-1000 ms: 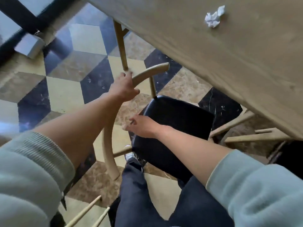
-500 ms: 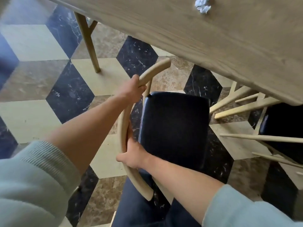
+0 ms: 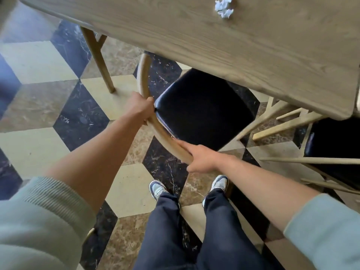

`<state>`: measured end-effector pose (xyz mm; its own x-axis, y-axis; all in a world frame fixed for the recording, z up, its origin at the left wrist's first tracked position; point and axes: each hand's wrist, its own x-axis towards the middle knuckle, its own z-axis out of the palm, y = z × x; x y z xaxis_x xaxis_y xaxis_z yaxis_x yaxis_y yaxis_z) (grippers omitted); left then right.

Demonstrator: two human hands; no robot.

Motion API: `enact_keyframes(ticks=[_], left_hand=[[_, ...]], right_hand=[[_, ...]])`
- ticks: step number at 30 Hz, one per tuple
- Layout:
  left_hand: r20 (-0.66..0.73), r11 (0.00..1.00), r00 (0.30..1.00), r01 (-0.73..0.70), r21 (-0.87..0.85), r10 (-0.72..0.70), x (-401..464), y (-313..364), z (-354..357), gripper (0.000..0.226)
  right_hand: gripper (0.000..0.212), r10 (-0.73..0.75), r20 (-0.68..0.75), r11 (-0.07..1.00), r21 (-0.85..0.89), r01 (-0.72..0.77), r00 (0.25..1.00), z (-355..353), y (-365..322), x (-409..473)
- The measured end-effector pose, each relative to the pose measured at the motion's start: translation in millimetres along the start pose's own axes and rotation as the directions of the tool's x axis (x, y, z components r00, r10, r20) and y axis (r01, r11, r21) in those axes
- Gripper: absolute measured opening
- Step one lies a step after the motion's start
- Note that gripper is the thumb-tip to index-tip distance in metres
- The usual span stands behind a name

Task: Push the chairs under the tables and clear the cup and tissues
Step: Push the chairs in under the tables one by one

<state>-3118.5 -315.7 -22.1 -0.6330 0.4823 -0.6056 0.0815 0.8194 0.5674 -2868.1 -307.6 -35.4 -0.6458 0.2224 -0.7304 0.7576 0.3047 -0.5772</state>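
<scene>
A wooden chair with a black padded seat [image 3: 204,112] and a curved light-wood backrest [image 3: 167,139] stands partly beneath the wooden table [image 3: 214,45]; the seat's far end is hidden by the tabletop. My left hand [image 3: 140,107] grips the left stretch of the backrest. My right hand [image 3: 200,158] is closed around its near end. A crumpled white tissue [image 3: 224,8] lies on the tabletop at the top edge of view. No cup is in sight.
A second chair with a black seat [image 3: 335,139] and pale wooden rails stands at the right, close to the table's corner. A table leg [image 3: 98,61] comes down at the left. My feet [image 3: 158,189] stand on a patterned tile floor just behind the chair.
The chair has swung round and slid further beneath the table. My right hand has shifted to the backrest's near end, and my feet have come into view.
</scene>
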Motion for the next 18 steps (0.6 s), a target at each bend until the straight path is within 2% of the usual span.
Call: enact_keyframes(ticks=[3, 5, 7, 11, 13, 18], left_hand=[[0.083, 0.982, 0.99, 0.128, -0.141, -0.117, -15.6, 22.6, 25.3, 0.003], [0.157, 0.963, 0.968, 0.219, -0.156, -0.195, -23.4, 31.4, 39.0, 0.02], [0.228, 0.946, 0.947, 0.27, -0.177, -0.227, -32.7, 38.8, 53.0, 0.026], [0.315, 0.94, 0.927, 0.275, -0.2, -0.204, -54.9, 52.1, 92.9, 0.02], [0.346, 0.945, 0.916, 0.276, -0.177, -0.203, -66.8, 58.2, 118.2, 0.03], [0.288, 0.952, 0.926, 0.285, -0.113, -0.243, -97.8, 66.6, 171.9, 0.046]], right_hand=[[0.093, 0.083, -0.091, 0.983, -0.153, -0.097, 0.992, -40.4, 39.7, -18.8], [0.058, 0.101, -0.094, 0.958, -0.259, -0.122, 0.99, -59.9, 59.8, -30.4], [0.036, 0.089, -0.112, 0.944, -0.307, -0.12, 0.99, -73.6, 79.1, -44.5], [0.032, 0.068, -0.154, 0.916, -0.382, -0.123, 0.986, -106.9, 125.4, -78.0], [0.033, 0.096, -0.14, 0.905, -0.4, -0.145, 0.985, -123.6, 148.4, -94.9], [0.037, 0.165, -0.1, 0.895, -0.403, -0.192, 0.981, -133.9, 198.1, -126.6]])
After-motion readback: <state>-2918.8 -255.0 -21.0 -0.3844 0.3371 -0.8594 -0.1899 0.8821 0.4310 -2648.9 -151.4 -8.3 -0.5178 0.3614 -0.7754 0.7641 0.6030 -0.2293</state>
